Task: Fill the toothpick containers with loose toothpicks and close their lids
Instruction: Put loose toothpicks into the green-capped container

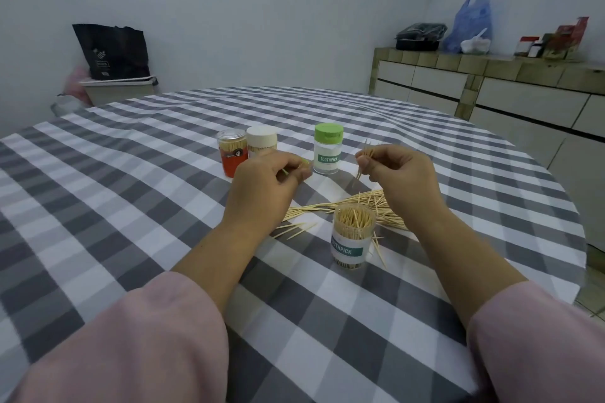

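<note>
checked grey-and-white cloth covers the round table (pixel 163 173), everything task-related sits near its centre. three lidded containers stand in a row at 12 o'clock of the work zone: red jar (pixel 232 154), white-capped jar (pixel 262 142) touching it, green-lidded container (pixel 328 149) set apart to the right; lids on, so they look done and parked out of reach. open container (pixel 353 239) stands upright at 6 o'clock of the hands, no lid, already packed with toothpicks, close to the body so drops are short. loose toothpicks (pixel 343 206) fan across the cloth just behind and to both sides of it, a few strays at its 3 o'clock. left hand (pixel 268 180) has fingers curled, pinching what looks like a single toothpick at thumb and forefinger. right hand (pixel 397 170) at 2 o'clock of the open container, fingers curled round a small bundle of toothpicks (pixel 366 157), tips sticking out top and bottom, probably being squared up before going in. judging by fill level, this one is nearly full; its lid is not visible, cannot tell where it is.
</note>
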